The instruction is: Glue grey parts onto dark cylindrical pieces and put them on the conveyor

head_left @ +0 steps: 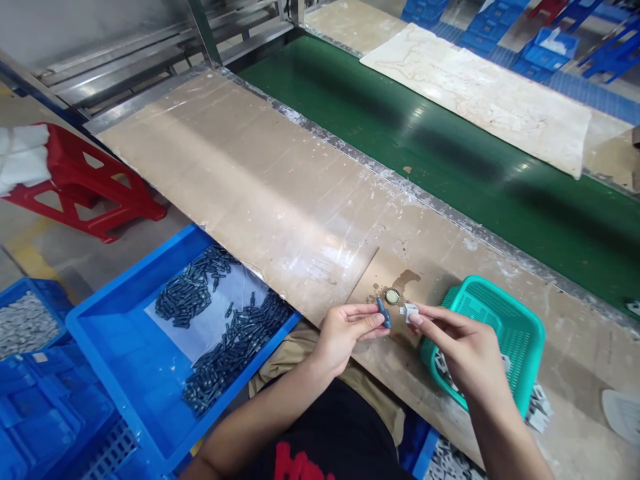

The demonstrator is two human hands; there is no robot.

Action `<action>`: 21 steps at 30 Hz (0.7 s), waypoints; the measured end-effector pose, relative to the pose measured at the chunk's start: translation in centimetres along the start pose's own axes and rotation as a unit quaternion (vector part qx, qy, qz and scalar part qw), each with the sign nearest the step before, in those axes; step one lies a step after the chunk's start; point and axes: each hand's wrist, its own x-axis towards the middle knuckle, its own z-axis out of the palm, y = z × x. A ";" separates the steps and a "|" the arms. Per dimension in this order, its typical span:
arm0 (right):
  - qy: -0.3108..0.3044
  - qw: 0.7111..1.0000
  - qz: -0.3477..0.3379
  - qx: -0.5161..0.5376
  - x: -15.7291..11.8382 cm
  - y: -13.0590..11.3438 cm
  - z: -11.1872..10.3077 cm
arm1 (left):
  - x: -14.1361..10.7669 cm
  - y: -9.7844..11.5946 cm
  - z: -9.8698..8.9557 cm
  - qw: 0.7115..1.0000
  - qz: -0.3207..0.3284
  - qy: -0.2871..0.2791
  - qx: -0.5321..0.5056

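Between the thumb and fingers of my left hand [347, 333] is a small dark blue stepped plastic pin [383, 313], its thin end pointing up. My right hand [463, 343] pinches a small white plastic block [410, 312] with a short stub facing the pin. Pin and block are close together but apart. Just behind them a small round dish with pale contents [393, 296] sits on a piece of brown board [376, 275] with wet stains. Beside my right hand stands a green plastic basket [534, 333] holding white pieces, partly hidden by the hand.
A large blue tray [120, 363] with piles of dark blue pins [235, 347] lies at left. More white pieces [539, 408] lie beside the basket. Beyond the worktable [240, 173] runs a green conveyor belt [350, 113]. A red stool [100, 180] stands at far left.
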 end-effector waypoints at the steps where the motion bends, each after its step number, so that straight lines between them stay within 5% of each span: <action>1: -0.007 1.000 0.021 0.022 -0.2 -0.4 0.1 | 0.0 -0.1 0.2 1.000 0.003 -0.001 0.002; 11: -0.022 0.996 0.049 0.070 -0.7 -0.7 0.6 | 0.0 0.0 0.8 1.000 0.023 -0.014 0.001; 21: -0.067 0.997 0.021 0.038 -0.1 -0.6 0.4 | -0.4 1.0 0.7 0.984 0.097 -0.051 0.139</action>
